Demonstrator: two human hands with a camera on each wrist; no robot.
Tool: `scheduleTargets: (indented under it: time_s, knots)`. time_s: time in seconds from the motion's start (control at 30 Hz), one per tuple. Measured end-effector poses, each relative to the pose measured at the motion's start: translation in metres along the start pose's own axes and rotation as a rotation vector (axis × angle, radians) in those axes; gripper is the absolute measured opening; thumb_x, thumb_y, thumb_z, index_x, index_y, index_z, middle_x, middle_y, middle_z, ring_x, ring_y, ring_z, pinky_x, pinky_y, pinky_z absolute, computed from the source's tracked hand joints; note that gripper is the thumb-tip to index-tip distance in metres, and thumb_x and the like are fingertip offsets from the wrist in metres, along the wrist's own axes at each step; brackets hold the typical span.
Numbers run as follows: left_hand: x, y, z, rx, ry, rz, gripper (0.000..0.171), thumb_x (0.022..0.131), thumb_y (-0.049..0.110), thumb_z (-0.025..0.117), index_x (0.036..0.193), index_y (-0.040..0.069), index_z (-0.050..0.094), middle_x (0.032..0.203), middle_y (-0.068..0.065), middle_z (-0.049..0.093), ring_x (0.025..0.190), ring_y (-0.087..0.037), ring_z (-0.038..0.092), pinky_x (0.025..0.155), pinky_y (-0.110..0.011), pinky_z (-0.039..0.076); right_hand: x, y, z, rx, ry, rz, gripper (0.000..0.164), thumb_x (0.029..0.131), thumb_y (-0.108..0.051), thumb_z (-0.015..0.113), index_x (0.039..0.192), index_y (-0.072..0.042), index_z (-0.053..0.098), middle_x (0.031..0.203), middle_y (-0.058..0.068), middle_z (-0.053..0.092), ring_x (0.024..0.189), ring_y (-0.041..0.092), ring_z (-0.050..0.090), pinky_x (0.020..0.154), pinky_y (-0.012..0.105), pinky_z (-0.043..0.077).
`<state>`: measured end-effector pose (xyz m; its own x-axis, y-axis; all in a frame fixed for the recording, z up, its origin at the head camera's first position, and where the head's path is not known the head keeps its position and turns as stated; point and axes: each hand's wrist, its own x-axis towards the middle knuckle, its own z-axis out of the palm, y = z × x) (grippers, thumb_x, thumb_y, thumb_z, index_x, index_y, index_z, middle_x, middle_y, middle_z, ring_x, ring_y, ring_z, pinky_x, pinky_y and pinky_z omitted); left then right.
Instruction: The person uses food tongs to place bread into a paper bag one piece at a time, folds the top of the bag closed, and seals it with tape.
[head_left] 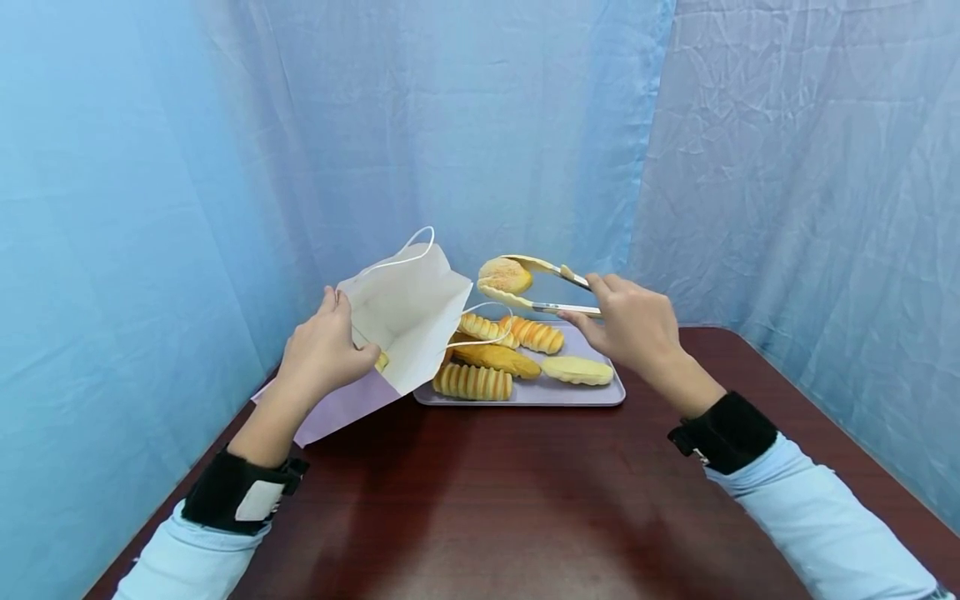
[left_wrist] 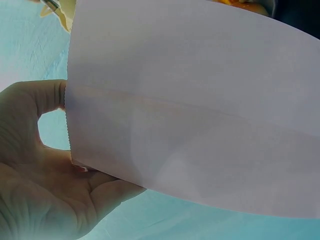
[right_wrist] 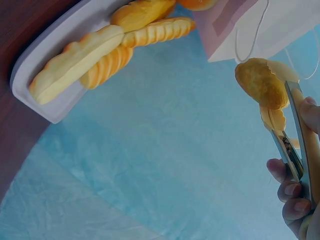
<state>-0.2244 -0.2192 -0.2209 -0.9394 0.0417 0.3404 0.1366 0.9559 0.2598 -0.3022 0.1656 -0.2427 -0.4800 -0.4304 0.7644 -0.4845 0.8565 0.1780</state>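
My left hand [head_left: 322,354] grips the edge of a paper bag [head_left: 405,312], white inside and lilac outside, tilted with its mouth toward the right. A bit of something yellow shows inside the bag, beside my thumb. In the left wrist view, the bag's side [left_wrist: 195,110] fills most of the picture, and my left hand [left_wrist: 55,165] holds its edge. My right hand [head_left: 633,321] holds tongs [head_left: 566,308] with cream tips and metal arms. Between the tips is a round bread bun [head_left: 506,275], raised above the tray and just right of the bag's mouth.
Behind the bag's lower edge, a lilac tray [head_left: 611,396] holds several breads: ridged rolls [head_left: 472,382], a long golden loaf [head_left: 498,360] and a pale oblong bread [head_left: 577,370]. White cord handles [head_left: 408,260] stick out from the bag. Blue curtains [head_left: 480,125] surround the dark table [head_left: 525,500].
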Motion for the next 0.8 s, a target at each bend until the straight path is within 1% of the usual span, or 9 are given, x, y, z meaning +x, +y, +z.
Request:
scheduleTargets:
  time_s: [0.2, 0.37, 0.43, 0.63, 0.73, 0.8]
  knots:
    - [0.0, 0.0, 0.001, -0.007, 0.01, 0.015, 0.09, 0.083, 0.025, 0.063, 0.151, -0.019, 0.023, 0.157, -0.041, 0.02, 0.061, -0.031, 0.053, 0.05, -0.038, 0.042, 0.005, -0.014, 0.0, 0.021, 0.014, -0.042, 0.062, 0.083, -0.049, 0.079, 0.117, 0.001, 0.07, 0.093, 0.017, 0.073, 0.046, 0.022, 0.05, 0.038, 0.033, 0.034]
    - [-0.001, 0.0, 0.001, 0.0, 0.014, 0.03, 0.09, 0.083, 0.025, 0.063, 0.15, -0.02, 0.024, 0.157, -0.042, 0.021, 0.064, -0.033, 0.055, 0.052, -0.039, 0.044, 0.009, -0.03, 0.004, 0.035, 0.001, -0.081, 0.063, 0.084, -0.051, 0.077, 0.12, 0.001, 0.07, 0.093, 0.015, 0.072, 0.048, 0.02, 0.051, 0.038, 0.031, 0.034]
    - [-0.002, 0.0, 0.0, 0.004, 0.017, 0.031, 0.089, 0.083, 0.024, 0.063, 0.15, -0.021, 0.025, 0.156, -0.042, 0.021, 0.064, -0.032, 0.055, 0.052, -0.04, 0.044, 0.011, -0.039, 0.005, 0.045, -0.009, -0.097, 0.064, 0.085, -0.053, 0.076, 0.12, 0.0, 0.07, 0.093, 0.013, 0.072, 0.051, 0.02, 0.053, 0.038, 0.031, 0.035]
    - [-0.002, 0.001, 0.0, -0.009, 0.005, 0.027, 0.09, 0.082, 0.023, 0.063, 0.15, -0.02, 0.024, 0.157, -0.041, 0.02, 0.054, -0.026, 0.047, 0.048, -0.036, 0.04, 0.02, -0.067, 0.011, 0.075, -0.053, -0.165, 0.06, 0.089, -0.053, 0.071, 0.122, -0.003, 0.069, 0.096, 0.009, 0.072, 0.064, 0.02, 0.063, 0.044, 0.031, 0.043]
    - [-0.002, 0.002, 0.0, -0.008, 0.0, 0.025, 0.09, 0.083, 0.024, 0.063, 0.151, -0.02, 0.024, 0.157, -0.041, 0.02, 0.055, -0.025, 0.048, 0.049, -0.036, 0.041, 0.025, -0.082, 0.015, 0.092, -0.081, -0.216, 0.059, 0.091, -0.054, 0.069, 0.121, -0.003, 0.07, 0.098, 0.009, 0.072, 0.071, 0.02, 0.067, 0.05, 0.032, 0.049]
    - [-0.002, 0.001, 0.0, -0.004, 0.0, 0.025, 0.09, 0.084, 0.025, 0.063, 0.151, -0.02, 0.024, 0.157, -0.041, 0.02, 0.055, -0.026, 0.049, 0.05, -0.036, 0.041, 0.029, -0.093, 0.018, 0.111, -0.095, -0.249, 0.057, 0.09, -0.053, 0.07, 0.117, -0.002, 0.07, 0.098, 0.008, 0.072, 0.075, 0.02, 0.068, 0.053, 0.033, 0.051]
